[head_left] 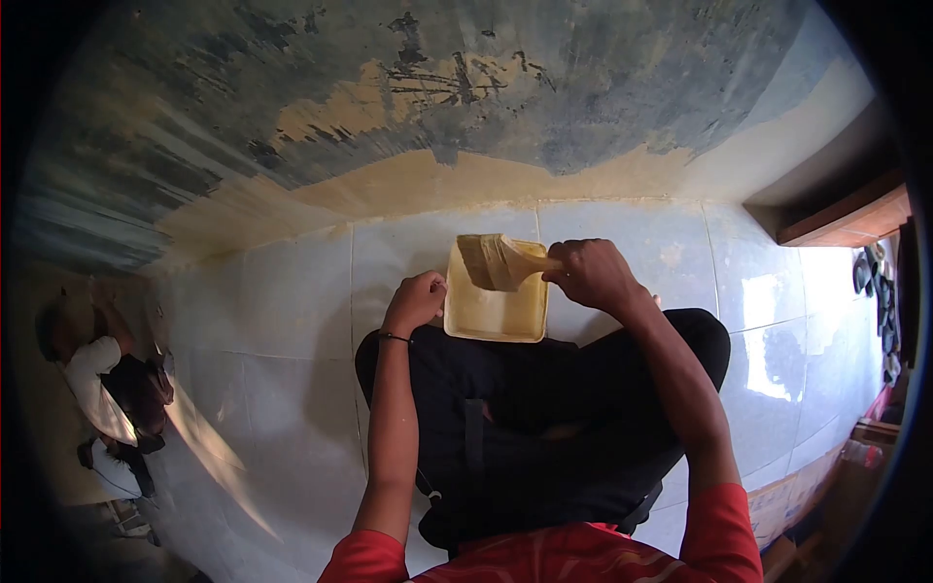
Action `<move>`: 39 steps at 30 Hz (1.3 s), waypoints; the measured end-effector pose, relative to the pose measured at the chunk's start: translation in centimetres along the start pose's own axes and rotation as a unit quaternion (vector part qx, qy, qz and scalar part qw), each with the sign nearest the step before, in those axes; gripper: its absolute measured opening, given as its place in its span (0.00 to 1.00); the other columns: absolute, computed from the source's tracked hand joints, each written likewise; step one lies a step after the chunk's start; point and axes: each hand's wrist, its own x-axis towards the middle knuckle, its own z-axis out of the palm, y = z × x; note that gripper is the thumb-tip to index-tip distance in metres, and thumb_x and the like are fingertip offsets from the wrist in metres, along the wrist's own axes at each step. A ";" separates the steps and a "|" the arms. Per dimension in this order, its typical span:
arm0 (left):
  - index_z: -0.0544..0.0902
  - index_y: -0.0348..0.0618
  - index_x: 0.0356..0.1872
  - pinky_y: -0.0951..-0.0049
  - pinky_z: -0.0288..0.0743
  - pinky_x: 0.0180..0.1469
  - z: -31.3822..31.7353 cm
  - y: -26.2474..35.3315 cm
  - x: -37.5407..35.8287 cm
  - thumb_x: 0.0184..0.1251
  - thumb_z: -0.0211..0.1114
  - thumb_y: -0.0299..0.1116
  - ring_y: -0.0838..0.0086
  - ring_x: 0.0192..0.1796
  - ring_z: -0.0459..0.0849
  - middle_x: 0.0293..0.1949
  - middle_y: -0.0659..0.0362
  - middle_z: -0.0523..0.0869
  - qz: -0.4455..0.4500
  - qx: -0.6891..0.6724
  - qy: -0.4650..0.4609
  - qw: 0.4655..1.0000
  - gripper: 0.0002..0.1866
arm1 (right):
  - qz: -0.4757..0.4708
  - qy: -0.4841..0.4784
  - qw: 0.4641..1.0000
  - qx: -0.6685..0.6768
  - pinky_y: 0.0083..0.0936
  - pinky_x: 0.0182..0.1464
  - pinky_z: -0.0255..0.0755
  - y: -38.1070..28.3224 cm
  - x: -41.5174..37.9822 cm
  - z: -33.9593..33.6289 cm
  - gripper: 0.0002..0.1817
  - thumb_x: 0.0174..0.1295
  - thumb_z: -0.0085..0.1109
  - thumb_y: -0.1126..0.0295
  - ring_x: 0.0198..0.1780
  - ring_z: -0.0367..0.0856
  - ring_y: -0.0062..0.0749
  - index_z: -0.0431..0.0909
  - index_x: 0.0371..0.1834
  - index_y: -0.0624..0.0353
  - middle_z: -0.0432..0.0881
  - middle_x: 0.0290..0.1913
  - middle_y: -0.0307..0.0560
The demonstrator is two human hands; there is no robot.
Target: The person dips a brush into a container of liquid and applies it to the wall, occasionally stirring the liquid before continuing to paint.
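Note:
A wide paintbrush (498,264) is in my right hand (598,272), whose fingers are wrapped round its handle. The bristles are coated in cream paint and lie over the upper part of a square, cream-coloured paint container (496,321). Cream paint shows inside the container. My left hand (418,299) is closed at the container's left rim, its fingertips gripping that edge. The wall (447,180) in front has fresh cream paint along its lower strip, with an uneven border against the grey, scuffed surface above.
Pale tiles (282,291) cover the floor around my crossed legs. Another person (107,389) sits by the wall at far left. At right are a wooden ledge (846,214), a row of dark items (880,301) and a cardboard box (802,500).

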 end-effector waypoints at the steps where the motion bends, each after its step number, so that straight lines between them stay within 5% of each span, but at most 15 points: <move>1: 0.80 0.35 0.37 0.72 0.77 0.34 0.0 0.0 0.0 0.63 0.55 0.33 0.69 0.26 0.87 0.30 0.51 0.86 -0.001 0.000 -0.005 1.000 0.12 | -0.020 0.040 0.999 -0.006 0.41 0.35 0.74 0.1 -0.1 -0.1 0.15 0.55 0.62 0.60 0.32 0.81 0.50 0.78 0.33 0.62 0.81 0.27 0.54; 6: 0.78 0.33 0.41 0.75 0.77 0.28 0.3 -0.8 0.5 0.66 0.56 0.33 0.75 0.24 0.84 0.31 0.54 0.85 0.028 0.017 -0.018 0.999 0.12 | -0.049 0.106 0.993 -0.009 0.40 0.33 0.73 0.3 -0.1 -0.9 0.13 0.57 0.60 0.62 0.30 0.81 0.48 0.77 0.36 0.61 0.81 0.29 0.53; 11: 0.78 0.33 0.41 0.75 0.77 0.28 0.3 -0.8 0.6 0.65 0.57 0.32 0.75 0.23 0.84 0.30 0.54 0.85 0.030 0.015 -0.020 0.999 0.11 | 0.007 -0.003 0.999 -0.041 0.39 0.30 0.73 0.6 -0.2 -0.1 0.13 0.58 0.60 0.63 0.27 0.81 0.47 0.76 0.40 0.59 0.81 0.24 0.50; 24: 0.78 0.32 0.40 0.75 0.77 0.28 0.4 -0.9 0.7 0.65 0.57 0.31 0.76 0.24 0.84 0.30 0.55 0.84 0.035 0.019 -0.017 0.999 0.11 | -0.019 0.051 0.998 -0.037 0.39 0.29 0.74 0.2 0.0 0.3 0.12 0.58 0.60 0.62 0.26 0.82 0.45 0.77 0.38 0.58 0.81 0.23 0.50; 30: 0.78 0.33 0.39 0.75 0.77 0.28 0.3 -0.7 0.6 0.65 0.57 0.31 0.76 0.24 0.84 0.30 0.55 0.84 0.028 0.019 -0.021 0.999 0.10 | -0.040 0.003 0.998 -0.056 0.39 0.29 0.74 0.8 0.1 1.4 0.10 0.58 0.60 0.62 0.27 0.82 0.45 0.78 0.33 0.58 0.81 0.22 0.50; 39: 0.78 0.33 0.39 0.75 0.77 0.28 0.4 -0.9 0.7 0.65 0.57 0.31 0.76 0.23 0.83 0.29 0.55 0.84 0.037 0.022 -0.016 0.999 0.10 | 0.037 0.050 0.994 -0.084 0.39 0.28 0.73 0.9 -1.0 -1.6 0.08 0.57 0.60 0.64 0.25 0.81 0.44 0.82 0.33 0.56 0.81 0.22 0.50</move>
